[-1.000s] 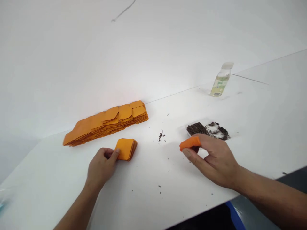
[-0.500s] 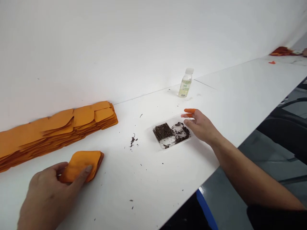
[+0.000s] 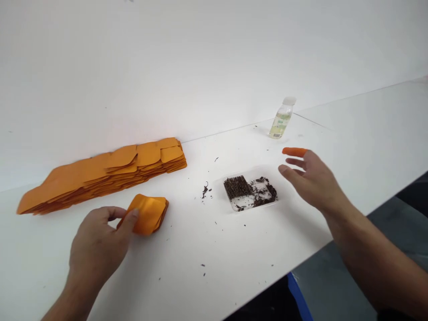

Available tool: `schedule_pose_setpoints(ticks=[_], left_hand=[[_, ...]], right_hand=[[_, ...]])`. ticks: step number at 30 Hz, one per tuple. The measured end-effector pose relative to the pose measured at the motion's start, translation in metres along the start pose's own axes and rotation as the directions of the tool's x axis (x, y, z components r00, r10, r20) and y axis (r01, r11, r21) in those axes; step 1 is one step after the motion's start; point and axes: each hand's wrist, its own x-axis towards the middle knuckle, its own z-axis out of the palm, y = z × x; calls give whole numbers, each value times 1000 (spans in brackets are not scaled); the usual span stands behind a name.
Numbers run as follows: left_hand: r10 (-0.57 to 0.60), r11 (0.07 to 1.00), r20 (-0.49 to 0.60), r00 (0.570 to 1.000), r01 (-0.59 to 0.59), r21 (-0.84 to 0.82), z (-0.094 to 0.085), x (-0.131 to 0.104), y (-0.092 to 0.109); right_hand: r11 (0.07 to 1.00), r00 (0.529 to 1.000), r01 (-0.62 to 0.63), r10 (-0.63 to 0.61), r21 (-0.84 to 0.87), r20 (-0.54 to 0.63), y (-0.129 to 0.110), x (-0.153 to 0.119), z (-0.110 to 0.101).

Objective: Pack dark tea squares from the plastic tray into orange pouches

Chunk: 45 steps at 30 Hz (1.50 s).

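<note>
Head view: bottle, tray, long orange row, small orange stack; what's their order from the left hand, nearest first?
1. Small orange stack, in left hand.
2. Long orange row, just beyond.
3. Tray, to the right.
4. Bottle, farther right, back.

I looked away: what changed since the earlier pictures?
The right hand moved from in front of the tray to its right and opened. The left hand kept hold of the orange stack, whose top piece looks more askew. Tray and bottle stayed put.
</note>
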Motion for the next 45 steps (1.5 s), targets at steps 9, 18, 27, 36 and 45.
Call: schedule_pose_setpoints(ticks=[9, 18, 27, 36, 45], left_hand=[[308, 810, 428, 850, 1, -586, -10, -33, 51], [412, 628, 477, 777, 137, -766, 29, -66, 55], [487, 624, 543, 684, 163, -764, 38, -66, 49], [522, 505, 630, 575, 387, -772, 33, -48, 43], [493, 489, 598, 632, 367, -791, 36, -44, 46]], right_hand=[[856, 808, -78, -247, 511, 536, -103, -54, 41], [796, 828, -281, -82, 537, 554, -104, -59, 71], [781, 808, -332, -54, 529, 587, -99, -59, 78], [838, 751, -214, -187, 502, 633, -96, -58, 74], [774, 687, -252, -280, 581, 671, -91, -63, 77]])
